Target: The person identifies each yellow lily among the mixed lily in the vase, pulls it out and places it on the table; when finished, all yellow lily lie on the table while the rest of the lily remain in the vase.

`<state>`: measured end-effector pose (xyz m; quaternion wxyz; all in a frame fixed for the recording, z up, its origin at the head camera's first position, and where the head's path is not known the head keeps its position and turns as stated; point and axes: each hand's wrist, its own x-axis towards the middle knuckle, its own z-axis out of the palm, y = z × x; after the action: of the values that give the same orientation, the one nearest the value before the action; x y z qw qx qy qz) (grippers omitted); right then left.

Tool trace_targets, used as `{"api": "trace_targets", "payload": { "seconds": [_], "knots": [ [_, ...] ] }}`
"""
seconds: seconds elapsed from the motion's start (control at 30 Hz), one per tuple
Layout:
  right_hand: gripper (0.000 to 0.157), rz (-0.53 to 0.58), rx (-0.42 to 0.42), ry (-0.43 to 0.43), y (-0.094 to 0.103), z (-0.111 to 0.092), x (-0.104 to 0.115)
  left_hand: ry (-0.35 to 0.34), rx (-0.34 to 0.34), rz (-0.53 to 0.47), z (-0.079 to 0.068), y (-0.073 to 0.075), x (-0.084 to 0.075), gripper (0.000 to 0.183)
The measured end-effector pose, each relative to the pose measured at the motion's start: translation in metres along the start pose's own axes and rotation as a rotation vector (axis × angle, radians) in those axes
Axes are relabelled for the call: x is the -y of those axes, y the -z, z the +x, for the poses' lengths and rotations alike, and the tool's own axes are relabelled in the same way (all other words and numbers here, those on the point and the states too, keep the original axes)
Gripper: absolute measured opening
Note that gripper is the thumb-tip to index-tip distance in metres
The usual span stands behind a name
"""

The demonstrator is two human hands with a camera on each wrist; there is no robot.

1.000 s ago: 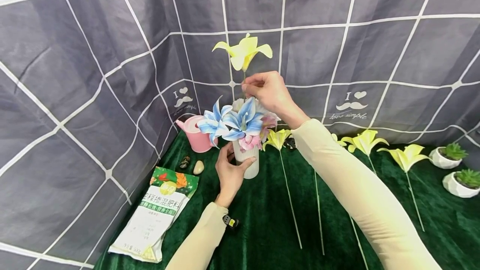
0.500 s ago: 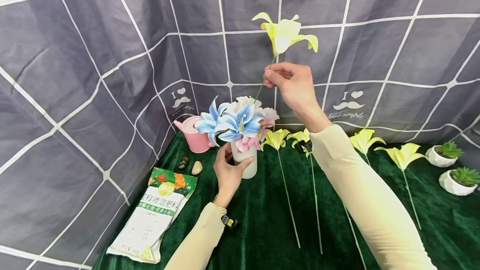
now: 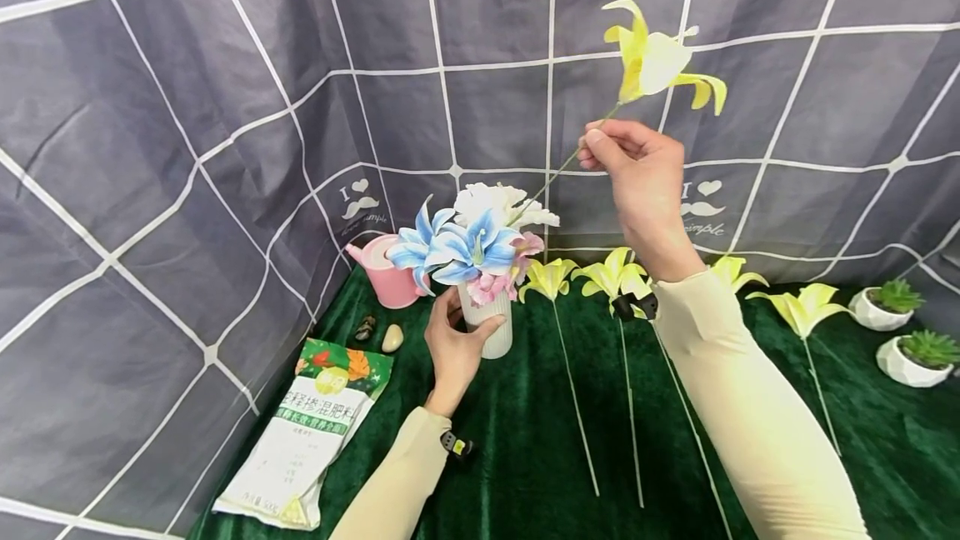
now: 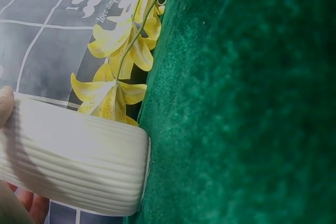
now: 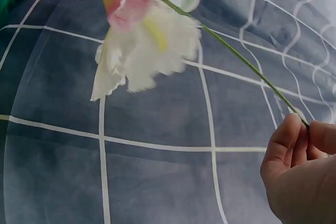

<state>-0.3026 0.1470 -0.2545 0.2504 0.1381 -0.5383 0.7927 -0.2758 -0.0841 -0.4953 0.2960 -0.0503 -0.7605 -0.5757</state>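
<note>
A ribbed white vase (image 3: 497,335) stands on the green cloth, with blue lilies (image 3: 480,250), white flowers (image 3: 487,200) and pink flowers (image 3: 491,284) in its mouth. My left hand (image 3: 454,348) grips the vase from the left, thumb across its front. Up and to the right, my right hand (image 3: 647,182) pinches the thin green stem of a yellow lily (image 3: 651,65). That stem (image 5: 252,66) slants down among the blooms; its lower end is hidden. In the left wrist view the ribbed vase wall (image 4: 79,156) fills the lower left.
Several yellow lilies (image 3: 551,280) lie on the green cloth (image 3: 525,457) to the right. Two potted succulents (image 3: 917,361) stand at far right. A pink watering can (image 3: 390,277), stones (image 3: 392,338) and a fertilizer bag (image 3: 300,440) are on the left. A grey checked curtain (image 3: 495,7) hangs behind.
My right hand has moved right and slightly up with the yellow lily, whose stem now leans far to the right. The left hand stays on the vase.
</note>
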Motion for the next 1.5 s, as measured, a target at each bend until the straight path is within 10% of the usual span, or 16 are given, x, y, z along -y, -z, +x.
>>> {"api": "trace_targets", "payload": {
  "seconds": [0.4,0.77,1.03,1.23,1.5],
  "knots": [
    [0.017,0.381,-0.156,0.143,0.039,-0.015,0.03,0.005,-0.003,-0.007,0.0,0.0,0.0,0.073],
    [0.014,0.451,-0.255,0.261,0.092,-0.037,0.064,0.03,0.008,-0.019,-0.002,0.0,-0.002,0.073],
    [0.018,0.271,-0.225,0.342,0.142,-0.067,0.08,0.023,-0.005,0.012,-0.001,0.0,-0.002,0.073],
    [0.013,0.096,-0.227,0.211,0.177,-0.086,0.077,0.012,-0.025,-0.01,-0.001,0.0,-0.001,0.073],
    [0.007,-0.615,-0.2,-0.144,0.238,-0.118,0.061,0.017,-0.011,-0.007,-0.003,-0.003,-0.002,0.074]
  ]
}}
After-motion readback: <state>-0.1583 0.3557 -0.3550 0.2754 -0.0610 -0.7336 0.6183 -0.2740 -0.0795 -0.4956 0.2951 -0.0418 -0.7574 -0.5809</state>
